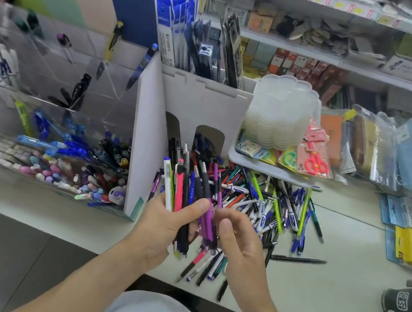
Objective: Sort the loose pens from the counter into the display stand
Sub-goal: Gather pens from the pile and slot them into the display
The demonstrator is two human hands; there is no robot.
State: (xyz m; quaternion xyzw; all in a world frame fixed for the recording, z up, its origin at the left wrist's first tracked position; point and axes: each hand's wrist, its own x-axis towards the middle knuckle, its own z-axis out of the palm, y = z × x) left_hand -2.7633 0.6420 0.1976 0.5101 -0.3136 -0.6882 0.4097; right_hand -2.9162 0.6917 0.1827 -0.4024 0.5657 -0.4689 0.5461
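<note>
At the lower middle of the frame the left hand (168, 220) grips a bundle (187, 193) of mixed pens, fingers curled under it and thumb laid across the front, the pens fanning upward. The right hand (234, 239) meets it from the right, its grip pinching a purple pen (210, 211) at the bundle's right edge, as if to draw it out or tuck it in; which, I cannot tell. Behind the hands, right of centre, the pile (267, 208) of loose pens sprawls over the worktop (327, 287), with a few strays lying near its front edge below the hands. The stand (68, 118), a clear tiered case with compartments already part filled by colour and kind, fills the left of the frame, well apart from the pile, with a white divider (146, 131) between them. The sort looks far from finished. The bundle is thick and loosely fanned, so pulling one pen could drag its neighbours free and spill them onto the pile or off the worktop's edge. The strays near that edge could roll off if a wrist brushes them. The compartments look alike and blurred here, so a pen could easily land in the wrong one.
</note>
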